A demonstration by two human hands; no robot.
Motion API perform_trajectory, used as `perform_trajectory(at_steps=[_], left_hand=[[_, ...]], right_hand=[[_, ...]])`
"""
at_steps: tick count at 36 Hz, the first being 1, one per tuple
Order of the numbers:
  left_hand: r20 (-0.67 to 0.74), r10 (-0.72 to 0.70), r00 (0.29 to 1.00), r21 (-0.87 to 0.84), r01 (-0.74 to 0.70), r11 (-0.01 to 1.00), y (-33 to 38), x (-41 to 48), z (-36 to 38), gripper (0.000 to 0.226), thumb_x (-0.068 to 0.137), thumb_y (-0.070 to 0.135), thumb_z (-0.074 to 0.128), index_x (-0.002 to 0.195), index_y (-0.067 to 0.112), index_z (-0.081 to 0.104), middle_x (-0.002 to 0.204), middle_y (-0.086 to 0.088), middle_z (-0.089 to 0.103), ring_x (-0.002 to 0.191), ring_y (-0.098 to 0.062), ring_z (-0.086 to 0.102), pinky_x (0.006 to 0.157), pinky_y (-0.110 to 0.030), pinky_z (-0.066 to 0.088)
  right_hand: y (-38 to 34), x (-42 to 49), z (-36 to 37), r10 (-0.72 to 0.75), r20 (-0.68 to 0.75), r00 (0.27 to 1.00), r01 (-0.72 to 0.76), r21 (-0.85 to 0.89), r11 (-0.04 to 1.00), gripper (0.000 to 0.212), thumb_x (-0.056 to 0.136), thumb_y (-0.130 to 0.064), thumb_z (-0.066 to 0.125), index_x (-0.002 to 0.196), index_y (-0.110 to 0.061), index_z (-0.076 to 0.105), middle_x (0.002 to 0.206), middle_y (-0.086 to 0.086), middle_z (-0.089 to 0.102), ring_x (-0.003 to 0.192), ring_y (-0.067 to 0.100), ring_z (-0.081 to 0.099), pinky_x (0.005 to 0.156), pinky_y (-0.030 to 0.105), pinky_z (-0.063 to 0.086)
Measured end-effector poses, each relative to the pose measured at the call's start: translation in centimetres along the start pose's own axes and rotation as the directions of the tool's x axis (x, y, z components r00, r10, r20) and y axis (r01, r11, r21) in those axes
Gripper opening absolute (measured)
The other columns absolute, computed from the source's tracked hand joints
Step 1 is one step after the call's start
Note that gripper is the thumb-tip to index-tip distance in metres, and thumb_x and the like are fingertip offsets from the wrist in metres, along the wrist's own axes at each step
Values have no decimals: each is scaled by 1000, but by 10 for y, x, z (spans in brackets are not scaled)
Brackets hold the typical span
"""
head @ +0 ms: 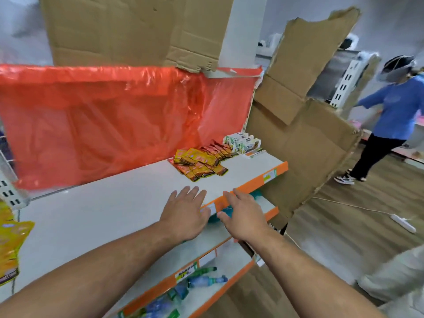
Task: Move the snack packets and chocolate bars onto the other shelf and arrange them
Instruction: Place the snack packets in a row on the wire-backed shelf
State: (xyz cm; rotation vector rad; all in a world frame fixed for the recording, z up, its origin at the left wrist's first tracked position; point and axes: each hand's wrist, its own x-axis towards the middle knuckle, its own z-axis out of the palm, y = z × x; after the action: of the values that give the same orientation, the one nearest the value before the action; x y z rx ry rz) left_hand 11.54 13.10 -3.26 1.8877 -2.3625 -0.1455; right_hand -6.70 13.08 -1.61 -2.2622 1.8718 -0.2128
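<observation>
At the shelf [103, 214] edge, left hand [185, 212] & right hand [243, 216] both empty, fingers spread; snack packets [199, 164] heaped back-right. Risk: hasty grab could scatter that loose pile, some sliding off

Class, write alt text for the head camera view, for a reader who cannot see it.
Two open, empty hands, the left hand and the right hand, reach over the orange front edge of a white shelf. At its far end sit yellow snack packets, red packets and white-green packs, before a red plastic sheet. Bottles lie on a lower shelf.
</observation>
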Motion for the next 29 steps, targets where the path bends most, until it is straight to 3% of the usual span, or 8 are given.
perform_trajectory(at_steps=[8,11,15,23,26,29], left_hand=[[-18,-44,999,12,45,999,-18,74,9,67,96,52,21,156,23,23,163,-1,23,150,-23,17,120,-44,16],[-43,-53,998,24,54,998,-29,106,10,78,86,56,9,156,23,24,162,-2,25,149,-23,20,117,-43,20],[-121,-46,992,38,51,998,-45,145,11,85,81,58,4,151,21,37,154,-4,41,142,-25,34,112,-40,29],[-171,-112,979,-30,108,994,-80,199,16,74,84,53,19,132,11,56,134,-15,56,125,-35,50,104,-46,42],[-170,-152,974,-64,143,988,-87,211,16,61,85,48,20,112,10,60,115,-15,60,110,-36,55,92,-45,47],[-155,-197,968,-58,190,980,-91,222,15,40,96,39,37,118,11,56,120,-12,59,110,-35,53,91,-43,46]], right_hand=[[15,77,9,-60,42,997,59,27,998,66,98,-47,51,156,-26,29,164,6,23,149,25,19,120,38,23],[19,112,9,-73,53,996,73,17,997,64,98,-45,51,155,-24,31,162,5,25,148,26,20,119,40,26],[21,155,4,-72,29,997,71,13,997,61,98,-42,52,153,-25,35,160,3,31,148,24,23,117,38,30],[16,221,11,-88,23,996,87,9,996,54,98,-41,52,148,-23,44,153,2,41,141,26,34,110,37,36],[15,241,16,-118,8,993,118,1,993,47,96,-41,53,138,-22,53,142,1,51,132,27,43,104,37,41],[15,260,20,-151,-6,989,151,2,989,39,96,-39,51,129,-18,59,133,2,57,125,27,48,100,37,44]])
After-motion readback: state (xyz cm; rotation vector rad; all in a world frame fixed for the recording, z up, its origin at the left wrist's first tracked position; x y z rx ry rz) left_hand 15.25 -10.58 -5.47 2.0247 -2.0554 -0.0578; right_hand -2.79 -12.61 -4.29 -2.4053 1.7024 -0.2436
